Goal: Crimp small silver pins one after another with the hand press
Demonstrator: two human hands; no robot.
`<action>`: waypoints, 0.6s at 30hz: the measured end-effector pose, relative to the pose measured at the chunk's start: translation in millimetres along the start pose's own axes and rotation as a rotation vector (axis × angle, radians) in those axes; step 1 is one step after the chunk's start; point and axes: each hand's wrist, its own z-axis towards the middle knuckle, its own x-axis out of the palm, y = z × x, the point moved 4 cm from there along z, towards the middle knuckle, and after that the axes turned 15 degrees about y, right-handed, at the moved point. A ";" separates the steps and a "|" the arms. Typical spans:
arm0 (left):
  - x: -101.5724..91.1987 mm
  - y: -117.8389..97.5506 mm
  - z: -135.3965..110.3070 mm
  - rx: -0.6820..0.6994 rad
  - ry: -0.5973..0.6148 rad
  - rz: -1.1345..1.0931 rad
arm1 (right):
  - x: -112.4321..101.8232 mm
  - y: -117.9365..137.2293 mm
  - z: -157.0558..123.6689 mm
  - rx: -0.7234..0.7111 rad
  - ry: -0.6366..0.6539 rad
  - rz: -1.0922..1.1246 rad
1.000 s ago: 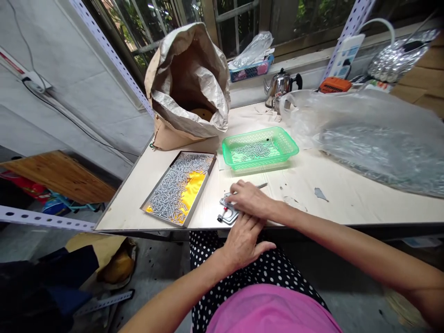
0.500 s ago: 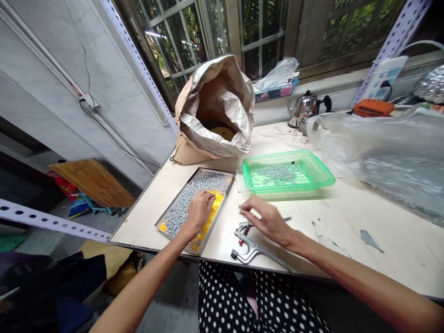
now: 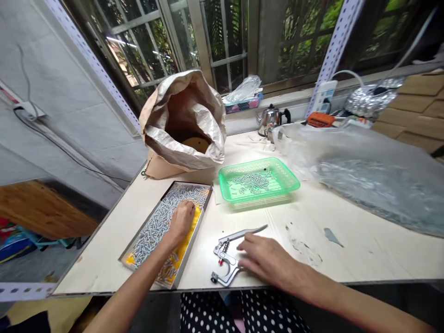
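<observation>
Snap-setting pliers (image 3: 234, 267) lie on the pale tabletop (image 3: 301, 212) near its front edge, the C-shaped head pointing left and the coil spring visible between the handles. The far handle slants away to the right, well apart from the near one, most of which is hidden by the right hand (image 3: 267, 259). That hand is just right of the pliers' head, thumb and forefinger apart with a gap between them; I cannot tell whether it touches the metal.

To the left, the left hand (image 3: 182, 218) is over a shallow tray (image 3: 193, 240), its fingers bent and bunched above the contents. Whether the fingertips meet, or pinch anything, cannot be told from this angle. Small silver metal pins (image 3: 152, 231) fill most of the tray, and yellow lining (image 3: 186, 234) shows along its right side.

Right of the tray and beyond the pliers sits a green plastic basket (image 3: 260, 200) with a loose layer of similar pins. Behind the tray, at the far left, a paper sack (image 3: 163, 165) stands with its mouth wide open. A steel kettle (image 3: 269, 121) is at the far edge, a clear plastic bag (image 3: 364, 185) spreads across the right, and a grey scrap (image 3: 333, 237) lies right of the pliers.
</observation>
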 end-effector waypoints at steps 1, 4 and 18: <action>-4.3 -3.5 -6.0 -0.019 0.000 -0.079 | 12.6 1.7 -5.2 0.014 0.030 0.010; -8.1 -24.4 -33.7 -0.083 0.130 -0.399 | 30.3 0.9 -13.3 0.070 0.085 -0.006; 38.7 -83.4 -106.2 -0.320 0.706 -0.812 | 20.7 -8.6 -10.3 0.135 0.101 -0.205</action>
